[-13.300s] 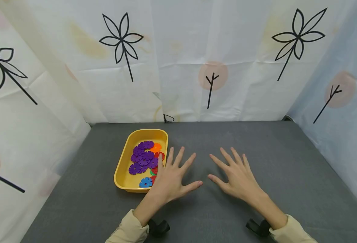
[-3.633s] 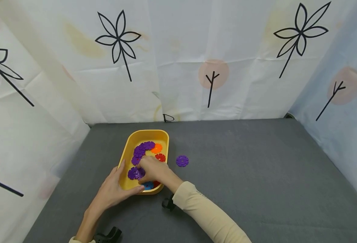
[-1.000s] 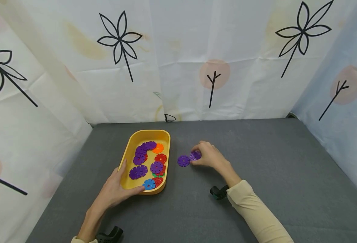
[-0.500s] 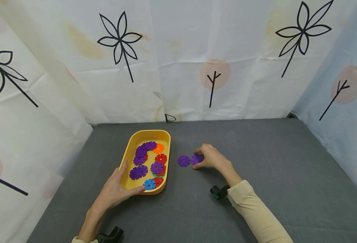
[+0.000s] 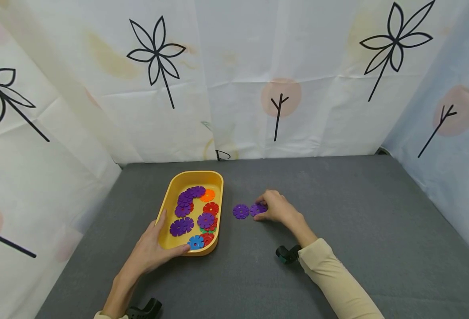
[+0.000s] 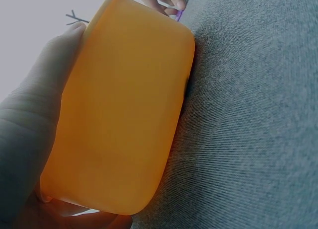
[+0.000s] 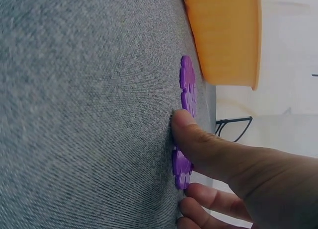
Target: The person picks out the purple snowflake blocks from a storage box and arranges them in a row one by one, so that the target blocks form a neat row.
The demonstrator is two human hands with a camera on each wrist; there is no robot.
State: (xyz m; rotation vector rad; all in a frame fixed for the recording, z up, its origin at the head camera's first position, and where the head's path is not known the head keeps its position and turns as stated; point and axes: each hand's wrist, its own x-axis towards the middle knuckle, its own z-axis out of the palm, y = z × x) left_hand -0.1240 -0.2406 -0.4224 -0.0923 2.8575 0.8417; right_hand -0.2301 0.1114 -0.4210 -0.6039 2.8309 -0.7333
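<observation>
My left hand holds a yellow plastic tray at its near left corner, thumb over the near rim and fingers along the left side. In the left wrist view, the tray's outer wall fills the middle. Right of the tray, my right hand pinches a purple flower-shaped disc flat at the table, thumb and fingers at its edges. A second purple flower disc lies just left of it. The right wrist view shows the thumb over the pinched disc, partly hiding it.
Inside the tray lie several purple discs, an orange disc, red discs and a blue disc, with some green showing. A grey cloth covers the table. White printed curtains stand behind and at both sides.
From hovering spread over the table, my left hand has come to the tray and my right to the discs. Two purple discs have left the tray for the table; the last half second shows little movement.
</observation>
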